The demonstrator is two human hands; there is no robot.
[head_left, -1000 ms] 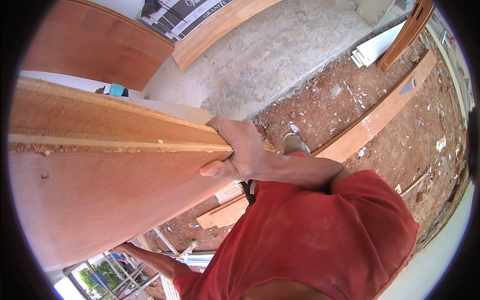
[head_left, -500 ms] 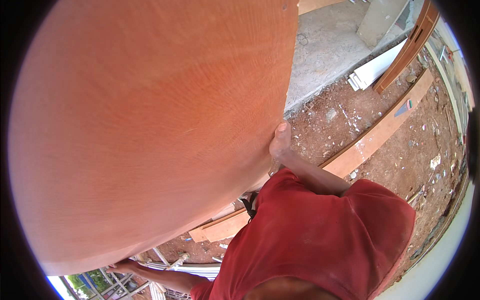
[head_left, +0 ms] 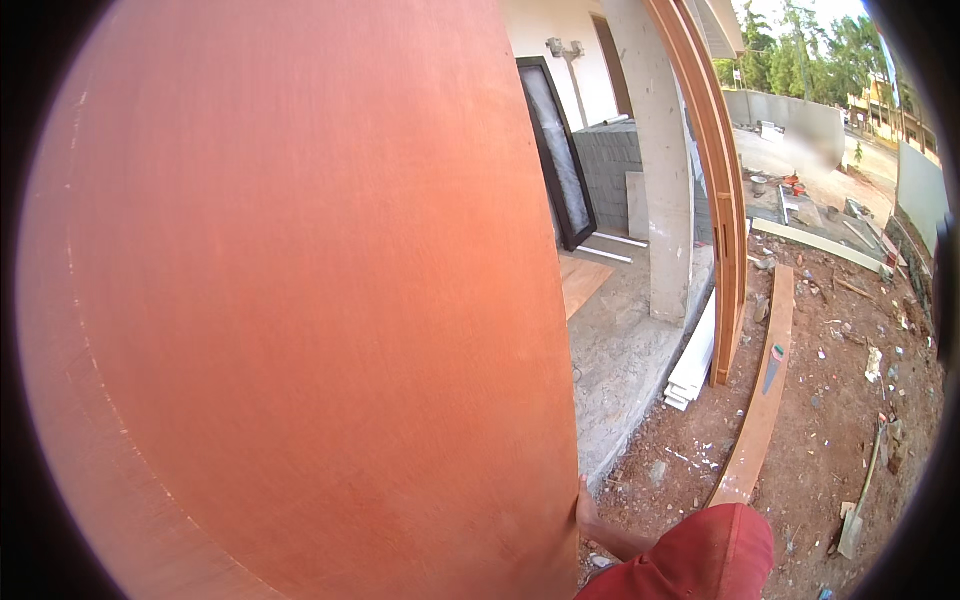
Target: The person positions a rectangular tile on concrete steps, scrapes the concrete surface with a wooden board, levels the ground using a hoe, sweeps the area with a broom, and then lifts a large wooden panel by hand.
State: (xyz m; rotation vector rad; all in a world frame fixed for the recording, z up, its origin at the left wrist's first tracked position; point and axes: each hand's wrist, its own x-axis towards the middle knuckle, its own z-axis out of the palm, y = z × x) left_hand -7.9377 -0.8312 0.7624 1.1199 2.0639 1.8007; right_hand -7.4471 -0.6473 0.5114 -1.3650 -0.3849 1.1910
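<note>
Plywood sheet (head_left: 300,300), reddish-brown, stands upright and fills the left of the view. Right hand (head_left: 585,505) grips its right edge low down, fingers wrapped behind it. Beyond lie a plank (head_left: 762,390) on dirt and a concrete pillar (head_left: 665,170).

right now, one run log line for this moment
right hand: gripping right edge of upright reddish wooden panel | left hand: not in view | nearby: concrete slab, plank on dirt

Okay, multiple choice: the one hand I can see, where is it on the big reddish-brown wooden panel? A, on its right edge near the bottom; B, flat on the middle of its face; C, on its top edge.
A: the right hand grips the upright wooden panel at its lower right edge.
</note>
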